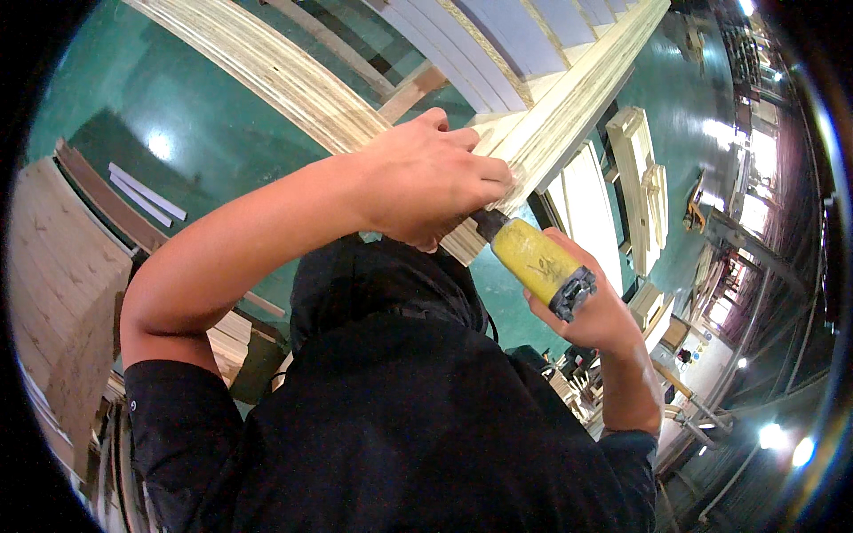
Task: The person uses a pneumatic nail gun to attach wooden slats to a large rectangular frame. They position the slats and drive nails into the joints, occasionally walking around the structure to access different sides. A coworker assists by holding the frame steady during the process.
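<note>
My left hand reaches across to the corner of a pale layered-wood frame. Its fingers bend over the wood, and the fingertips are partly hidden. In my right hand is a yellow tool with black ends, shaped like a nail gun. The hand closes round it from the right, with most of the grip hidden. The tool's narrow black end points at the corner, close by my left hand's fingers. Whether it touches the wood, I cannot tell.
Pale purple panels with wooden strips fill the frame. Stacked wood pieces lie on the green floor at right. A curved wooden stack stands at left, near two white strips.
</note>
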`<state>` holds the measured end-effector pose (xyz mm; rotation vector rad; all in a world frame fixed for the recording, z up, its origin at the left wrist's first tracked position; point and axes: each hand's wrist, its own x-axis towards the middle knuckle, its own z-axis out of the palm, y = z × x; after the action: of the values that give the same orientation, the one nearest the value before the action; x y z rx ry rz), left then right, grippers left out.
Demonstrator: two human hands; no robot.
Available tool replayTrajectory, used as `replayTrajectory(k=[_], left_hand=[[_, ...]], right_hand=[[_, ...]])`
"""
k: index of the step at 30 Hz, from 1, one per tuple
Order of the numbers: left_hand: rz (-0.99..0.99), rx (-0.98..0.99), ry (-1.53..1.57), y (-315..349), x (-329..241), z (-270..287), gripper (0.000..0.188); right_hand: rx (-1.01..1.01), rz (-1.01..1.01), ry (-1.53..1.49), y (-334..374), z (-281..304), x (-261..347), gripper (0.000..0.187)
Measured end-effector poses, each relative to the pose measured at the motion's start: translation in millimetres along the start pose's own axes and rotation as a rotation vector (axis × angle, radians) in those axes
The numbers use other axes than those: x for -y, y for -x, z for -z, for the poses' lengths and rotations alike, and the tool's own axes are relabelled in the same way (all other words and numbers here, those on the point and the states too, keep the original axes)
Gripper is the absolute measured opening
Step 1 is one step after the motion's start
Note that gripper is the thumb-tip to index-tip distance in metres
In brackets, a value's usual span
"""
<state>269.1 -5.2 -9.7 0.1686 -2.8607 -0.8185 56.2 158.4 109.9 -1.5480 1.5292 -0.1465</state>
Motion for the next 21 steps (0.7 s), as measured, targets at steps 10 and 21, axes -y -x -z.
replayTrajectory(k=[10,21], left_hand=[[0.057,-0.018,0.003,0,0,-6,0.076],[-0.017,-0.029,0.103,0,0,-8,0.071]], right_hand=[[-0.024,0.033,-0.075,6,-4,-8,0.07],[0.088,0.175,-0.219,19,20,-67,0.056]])
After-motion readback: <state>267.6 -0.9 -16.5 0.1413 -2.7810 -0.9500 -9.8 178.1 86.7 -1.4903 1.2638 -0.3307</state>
